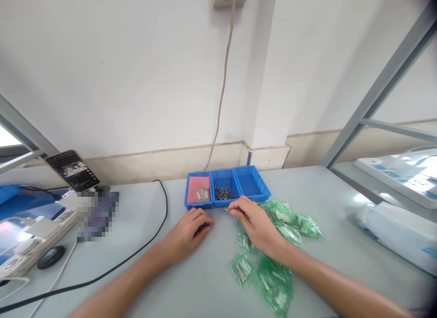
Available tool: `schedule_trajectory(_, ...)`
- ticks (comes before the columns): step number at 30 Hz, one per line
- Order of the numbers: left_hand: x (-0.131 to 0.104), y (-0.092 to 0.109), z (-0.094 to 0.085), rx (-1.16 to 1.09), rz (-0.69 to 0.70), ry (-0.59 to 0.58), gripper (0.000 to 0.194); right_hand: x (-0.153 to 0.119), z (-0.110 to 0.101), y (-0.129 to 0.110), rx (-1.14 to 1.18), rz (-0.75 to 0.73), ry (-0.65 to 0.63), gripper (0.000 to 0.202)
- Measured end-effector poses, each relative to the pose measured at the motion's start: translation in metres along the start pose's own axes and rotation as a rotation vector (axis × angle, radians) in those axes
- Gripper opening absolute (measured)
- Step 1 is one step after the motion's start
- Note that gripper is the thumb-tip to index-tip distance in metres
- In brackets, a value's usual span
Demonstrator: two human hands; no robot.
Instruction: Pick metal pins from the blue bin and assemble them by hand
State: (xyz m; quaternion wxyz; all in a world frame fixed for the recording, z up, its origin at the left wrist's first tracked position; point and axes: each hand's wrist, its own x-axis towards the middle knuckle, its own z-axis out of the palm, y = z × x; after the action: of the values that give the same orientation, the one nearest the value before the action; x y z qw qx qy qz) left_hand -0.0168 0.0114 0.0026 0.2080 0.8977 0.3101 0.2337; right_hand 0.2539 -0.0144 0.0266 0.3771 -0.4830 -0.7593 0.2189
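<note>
A small metal pin [226, 210] is pinched between the thumb and fingertips of the right hand [256, 223], its tip pointing left, just in front of the middle blue bin [225, 190]. The grip of that hand is thus closed on the pin, which is held just above the table [191, 272], between the two hands. The right wrist is laid over a heap of green plastic bags [273, 263] with small parts inside, spread across the table to the right and toward the near edge.

The left hand [190, 231] is rested palm down on the table, just in front of the left blue bin [198, 190]; its fingers are curled, and something dark shows under them, but whether anything is grasped cannot be told.

Three blue bins are set side by side near the wall: a pink sheet with small metal pieces is held in the left one, a cluster of metal pins in the middle one, and the right blue bin [251, 183] shows only its blue floor.

A black cable [160, 227] is run across the table at the left, near a white power strip [37, 238] and a propped phone [72, 170].
</note>
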Motion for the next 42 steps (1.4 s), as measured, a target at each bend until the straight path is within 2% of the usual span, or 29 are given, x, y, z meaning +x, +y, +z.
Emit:
schedule_trajectory(7,-0.0001,-0.0009,0.0001,-0.001,0.001,0.017,0.012,-0.001,0.0004,0.0037,0.137,0.065,0.044,0.021)
schedule_trajectory(13,0.0,-0.0003,-0.0003,0.018,0.01,0.024,0.017,0.0002,-0.0007,0.0004,0.165,0.096,0.096,0.015)
schedule_trajectory(26,-0.0005,-0.0006,0.0007,-0.001,0.015,0.038,0.016,0.0008,-0.0014,0.0046,0.179,0.066,0.073,0.01)
schedule_trajectory(35,-0.0007,0.0004,-0.0002,0.009,0.016,0.04,0.019,0.0019,-0.0012,0.0052,0.229,0.104,0.066,0.019)
schedule_trajectory(42,-0.0008,-0.0014,0.0013,-0.001,0.024,0.042,0.019,0.0027,0.0011,0.0086,0.339,0.187,0.03,0.028)
